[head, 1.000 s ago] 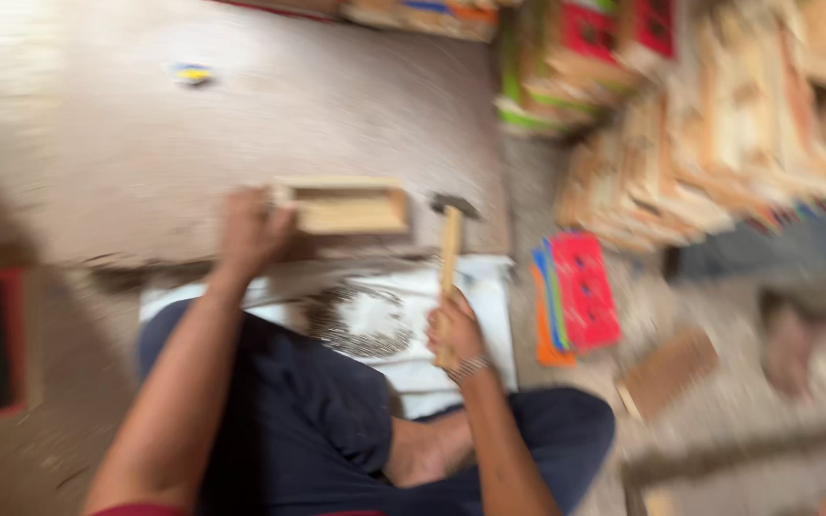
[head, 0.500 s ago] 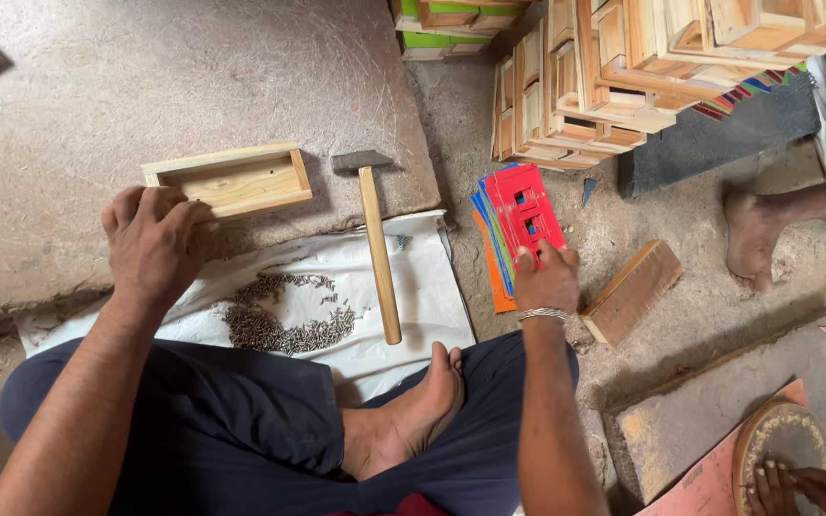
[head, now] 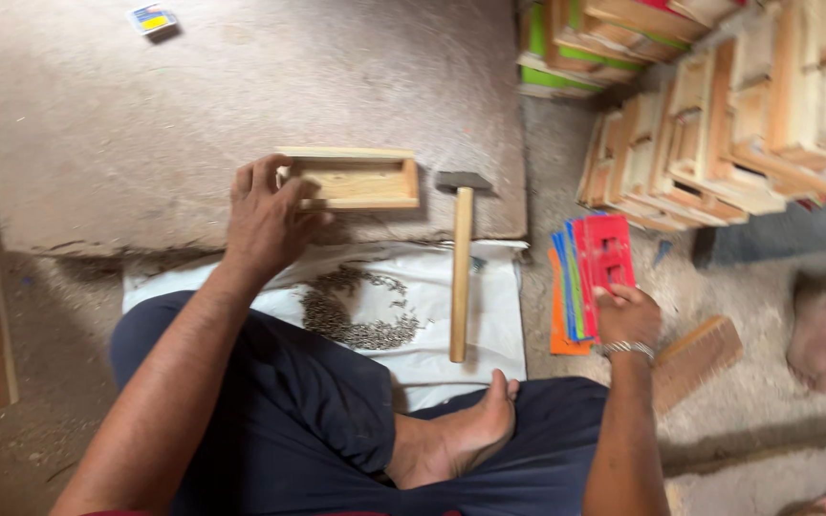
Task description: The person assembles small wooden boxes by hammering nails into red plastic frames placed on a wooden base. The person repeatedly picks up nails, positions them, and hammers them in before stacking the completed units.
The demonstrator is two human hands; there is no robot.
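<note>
Stacked wooden frames (head: 719, 124) rise beyond the right hand (head: 628, 311), whose fingers seem pinched on the top red sheet (head: 607, 263). The left hand (head: 265, 215) clasps the small wooden frame (head: 356, 180); a hammer (head: 461, 268) lies to its right, nails (head: 356, 311) just below.

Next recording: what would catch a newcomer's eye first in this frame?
The fan of red, blue and orange flat plastic pieces at right, on the dusty floor, with the right hand on its lower edge. At centre, the left hand grips a small rectangular wooden frame on the board, beside a wooden-handled hammer. Stacked wooden frames fill the upper right.
</note>
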